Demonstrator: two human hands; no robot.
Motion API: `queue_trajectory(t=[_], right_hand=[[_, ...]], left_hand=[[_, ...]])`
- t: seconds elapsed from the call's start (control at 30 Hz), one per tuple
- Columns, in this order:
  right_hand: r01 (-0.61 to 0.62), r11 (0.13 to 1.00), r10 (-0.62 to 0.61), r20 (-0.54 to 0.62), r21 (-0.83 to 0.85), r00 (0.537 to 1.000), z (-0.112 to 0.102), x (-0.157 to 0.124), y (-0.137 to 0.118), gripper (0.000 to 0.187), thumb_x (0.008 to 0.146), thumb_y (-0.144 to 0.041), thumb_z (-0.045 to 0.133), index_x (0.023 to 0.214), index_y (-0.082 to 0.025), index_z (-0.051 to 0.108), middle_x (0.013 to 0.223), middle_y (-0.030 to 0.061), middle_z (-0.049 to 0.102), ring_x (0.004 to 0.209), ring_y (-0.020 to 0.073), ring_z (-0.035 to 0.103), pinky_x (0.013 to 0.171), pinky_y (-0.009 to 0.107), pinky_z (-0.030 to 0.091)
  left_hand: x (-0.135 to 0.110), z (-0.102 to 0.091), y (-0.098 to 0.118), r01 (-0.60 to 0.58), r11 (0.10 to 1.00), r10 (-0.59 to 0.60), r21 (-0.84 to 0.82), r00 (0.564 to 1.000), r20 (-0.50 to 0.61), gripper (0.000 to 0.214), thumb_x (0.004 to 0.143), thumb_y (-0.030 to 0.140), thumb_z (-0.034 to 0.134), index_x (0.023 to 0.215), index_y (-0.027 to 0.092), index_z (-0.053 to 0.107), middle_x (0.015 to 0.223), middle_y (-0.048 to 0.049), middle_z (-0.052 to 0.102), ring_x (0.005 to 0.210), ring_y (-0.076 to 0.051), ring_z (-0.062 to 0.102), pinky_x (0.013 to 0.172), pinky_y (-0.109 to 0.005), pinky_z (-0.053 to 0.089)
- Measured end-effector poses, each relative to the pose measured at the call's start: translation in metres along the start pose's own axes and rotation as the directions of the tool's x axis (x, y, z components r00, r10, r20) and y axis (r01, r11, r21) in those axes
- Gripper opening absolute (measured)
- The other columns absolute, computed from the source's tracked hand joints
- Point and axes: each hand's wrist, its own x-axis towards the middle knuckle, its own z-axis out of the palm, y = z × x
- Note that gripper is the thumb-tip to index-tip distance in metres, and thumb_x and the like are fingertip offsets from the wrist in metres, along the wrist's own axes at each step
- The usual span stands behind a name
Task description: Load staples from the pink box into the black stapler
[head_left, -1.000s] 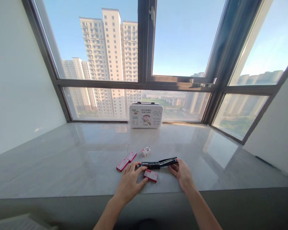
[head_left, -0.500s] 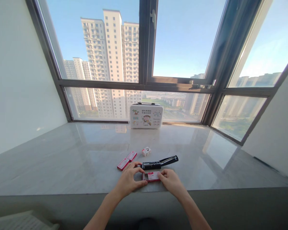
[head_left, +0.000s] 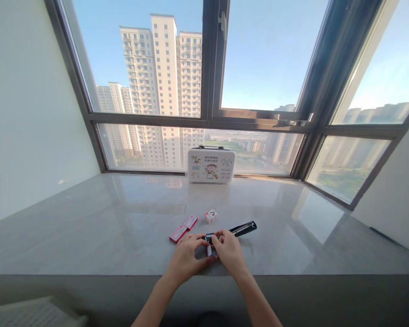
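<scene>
A small red-and-white staple box [head_left: 209, 251] lies near the front of the sill, its end showing between my hands. My left hand [head_left: 187, 256] curls round that end, thumb in front and forefinger behind, closed on the box. My right hand [head_left: 229, 252] has its thumb and fingers pinched together just above the box; whatever they hold is hidden. Behind them a black stapler [head_left: 244, 228] lies opened out, its hinged arm pointing right. My right hand covers the stapler's middle, and only a bit of its front end shows between the hands.
Two red-and-white boxes [head_left: 184, 228] lie end to end left of the stapler. A small white box [head_left: 211, 216] sits behind it. Against the window stands a white carrying case [head_left: 211, 165] with cartoon prints. The grey sill [head_left: 129, 245] ends at a front edge close to me.
My right hand has moved left and up from the right end of the staple box, its fingers now pinched over the box beside the stapler. My left hand stays round the box's left end.
</scene>
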Motion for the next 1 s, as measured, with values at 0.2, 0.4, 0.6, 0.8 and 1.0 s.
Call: queue_trajectory(t=[0.2,0.4,0.6,0.8,1.0], right_hand=[[-0.032,0.967,0.012,0.077,0.254,0.997,0.014,0.016,0.000,0.028,0.083,-0.042,0.062,0.090,-0.016,0.067,0.056,-0.0030,0.057,0.050,0.0131,0.051,0.050,0.023,0.037],[0.128,0.981,-0.151,0.160,0.146,0.975,-0.006,0.010,-0.027,0.025,0.085,-0.041,0.063,0.085,-0.017,0.069,0.058,-0.0025,0.059,0.052,0.0109,0.049,0.050,0.021,0.032],[0.265,0.960,-0.231,0.285,-0.087,0.930,-0.018,-0.013,-0.028,0.015,0.085,-0.032,0.063,0.082,-0.019,0.070,0.064,-0.0008,0.064,0.060,0.0129,0.053,0.056,0.022,0.031],[0.277,0.948,-0.213,0.333,-0.155,0.919,-0.036,-0.019,-0.016,0.014,0.088,-0.031,0.061,0.087,-0.020,0.070,0.068,-0.0007,0.065,0.064,0.0140,0.055,0.056,0.023,0.028],[0.098,0.921,-0.045,0.147,-0.378,0.988,-0.073,-0.017,0.018,0.038,0.099,-0.047,0.044,0.081,-0.021,0.065,0.067,0.0031,0.066,0.063,0.0177,0.057,0.058,0.026,0.026]], left_hand=[[0.001,0.001,-0.003,-0.014,1.000,0.014,-0.011,1.000,0.006,0.034,0.073,0.048,0.078,0.104,0.034,0.074,0.133,0.0012,0.064,0.116,-0.027,0.058,0.104,-0.039,0.040],[0.001,-0.001,-0.002,-0.003,1.000,0.003,-0.024,1.000,0.013,0.036,0.071,0.046,0.080,0.104,0.033,0.074,0.130,0.0010,0.066,0.117,-0.027,0.056,0.102,-0.038,0.041],[-0.001,-0.003,0.001,0.013,1.000,-0.013,-0.027,1.000,0.000,0.029,0.074,0.043,0.077,0.101,0.034,0.074,0.131,0.0013,0.065,0.117,-0.026,0.056,0.103,-0.037,0.041],[-0.002,-0.006,0.002,0.024,0.999,-0.024,-0.034,1.000,-0.001,0.032,0.072,0.047,0.078,0.100,0.031,0.073,0.132,-0.0021,0.063,0.121,-0.028,0.054,0.106,-0.039,0.038],[-0.003,-0.008,0.003,0.101,0.995,-0.100,0.009,0.993,-0.065,0.035,0.094,0.048,0.050,0.077,0.023,0.066,0.083,-0.0016,0.069,0.086,-0.020,0.062,0.082,-0.030,0.042]])
